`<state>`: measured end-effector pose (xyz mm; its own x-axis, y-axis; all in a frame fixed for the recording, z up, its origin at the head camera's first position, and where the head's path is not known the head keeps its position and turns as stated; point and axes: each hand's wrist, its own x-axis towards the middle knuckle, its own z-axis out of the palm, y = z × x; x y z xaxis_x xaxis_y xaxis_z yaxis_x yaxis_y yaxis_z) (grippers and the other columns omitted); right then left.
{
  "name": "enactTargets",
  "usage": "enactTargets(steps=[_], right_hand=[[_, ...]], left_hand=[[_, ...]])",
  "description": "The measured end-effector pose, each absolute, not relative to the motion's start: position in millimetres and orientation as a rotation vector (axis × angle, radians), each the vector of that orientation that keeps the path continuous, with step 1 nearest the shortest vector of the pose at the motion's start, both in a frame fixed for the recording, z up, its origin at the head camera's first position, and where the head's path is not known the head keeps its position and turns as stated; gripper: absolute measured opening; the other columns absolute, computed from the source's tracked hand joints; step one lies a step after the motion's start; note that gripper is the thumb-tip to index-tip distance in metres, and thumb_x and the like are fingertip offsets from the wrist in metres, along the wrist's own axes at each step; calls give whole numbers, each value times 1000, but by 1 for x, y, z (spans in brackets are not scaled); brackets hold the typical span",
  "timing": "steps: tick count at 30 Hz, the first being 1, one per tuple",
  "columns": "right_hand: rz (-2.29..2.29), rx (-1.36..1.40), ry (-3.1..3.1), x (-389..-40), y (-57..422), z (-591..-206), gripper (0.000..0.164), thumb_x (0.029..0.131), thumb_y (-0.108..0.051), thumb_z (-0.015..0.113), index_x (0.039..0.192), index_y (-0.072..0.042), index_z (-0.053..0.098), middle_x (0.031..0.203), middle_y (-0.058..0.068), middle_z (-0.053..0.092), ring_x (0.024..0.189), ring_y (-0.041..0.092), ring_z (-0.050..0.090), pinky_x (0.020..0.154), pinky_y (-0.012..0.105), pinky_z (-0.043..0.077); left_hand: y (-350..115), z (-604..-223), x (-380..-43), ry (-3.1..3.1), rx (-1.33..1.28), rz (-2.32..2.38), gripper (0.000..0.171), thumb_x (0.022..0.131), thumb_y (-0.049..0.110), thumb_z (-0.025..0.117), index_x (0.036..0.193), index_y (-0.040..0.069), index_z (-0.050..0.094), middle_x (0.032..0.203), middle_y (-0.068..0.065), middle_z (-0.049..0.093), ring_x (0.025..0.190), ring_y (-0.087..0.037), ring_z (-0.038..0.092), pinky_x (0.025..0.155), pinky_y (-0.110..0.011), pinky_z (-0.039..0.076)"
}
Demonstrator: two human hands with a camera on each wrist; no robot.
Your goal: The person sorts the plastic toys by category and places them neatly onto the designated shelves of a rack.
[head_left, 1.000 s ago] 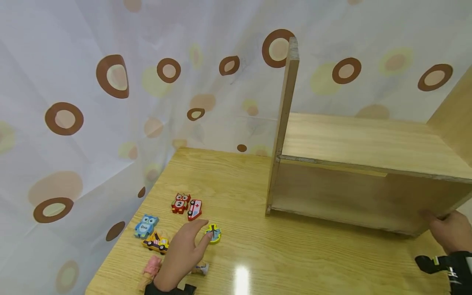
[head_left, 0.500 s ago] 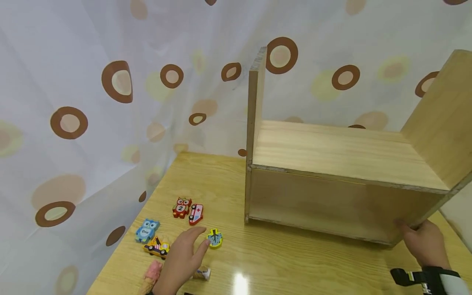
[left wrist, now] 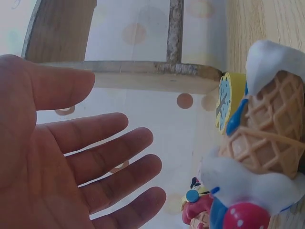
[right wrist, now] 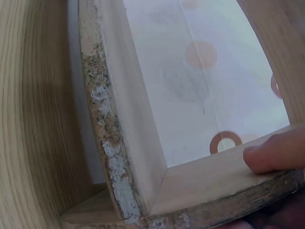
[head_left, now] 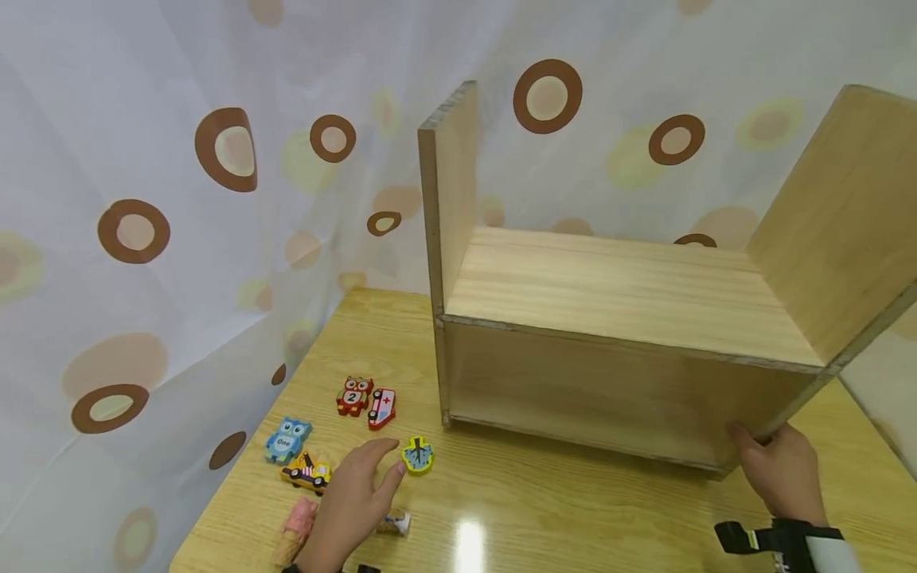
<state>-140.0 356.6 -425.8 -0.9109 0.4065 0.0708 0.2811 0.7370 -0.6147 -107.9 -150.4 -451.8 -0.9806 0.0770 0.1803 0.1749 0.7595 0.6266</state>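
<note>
In the right grip [head_left: 779, 473], a wooden shelf [head_left: 623, 306] extends leftward.

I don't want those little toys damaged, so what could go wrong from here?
If the wooden shelf slid left, it might knock the yellow-edged toy and the toy ambulance, which lie close to its near left corner. Only the right hand grips it, near a lower corner, so it could swing or tip. The left hand, holding nothing, is beside the yellow-edged toy, so the shelf might bump it too.
</note>
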Motion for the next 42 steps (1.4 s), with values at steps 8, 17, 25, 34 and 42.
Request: enactTargets(steps=[8, 17, 25, 34, 42], right_hand=[[935, -489, -2718, -144, 339, -425, 62, 98, -30, 52, 125, 25, 48, 120, 48, 53, 106, 60, 57, 68, 52, 54], [977, -570, -2660, -151, 335, -426, 62, 98, -30, 52, 132, 21, 45, 126, 45, 52, 111, 58, 57, 66, 46, 54], [991, -640, -2627, -154, 336, -424, 60, 99, -28, 49, 138, 17, 42, 131, 44, 50, 117, 58, 53, 84, 63, 50], [981, -654, -2664, -153, 335, -429, 62, 100, -33, 47, 133, 18, 45, 128, 44, 51, 111, 58, 55, 65, 45, 50], [986, -626, -2727, -148, 334, -437, 63, 102, -35, 43, 133, 20, 42, 126, 45, 51, 109, 62, 52, 78, 60, 48]], left_hand=[[-155, -452, -112, -2785, -176, -998, 34, 96, 25, 64, 125, 8, 67, 126, -9, 68, 112, -30, 65, 97, -51, 51], [-177, -434, -124, -2780, -82, -985, 38, 97, 26, 64, 130, 7, 64, 131, -14, 66, 122, -37, 61, 99, -55, 49], [-241, -415, -143, -2771, 152, -817, 46, 101, 29, 54, 136, 0, 57, 133, -24, 62, 116, -43, 63, 93, -58, 50], [-294, -441, -174, -3016, 178, -672, 47, 97, 25, 57, 128, -10, 59, 122, -30, 65, 108, -46, 63, 88, -57, 51], [-295, -457, -181, -3181, 260, -608, 55, 94, 29, 63, 132, -10, 55, 127, -31, 62, 111, -43, 63, 90, -57, 53]])
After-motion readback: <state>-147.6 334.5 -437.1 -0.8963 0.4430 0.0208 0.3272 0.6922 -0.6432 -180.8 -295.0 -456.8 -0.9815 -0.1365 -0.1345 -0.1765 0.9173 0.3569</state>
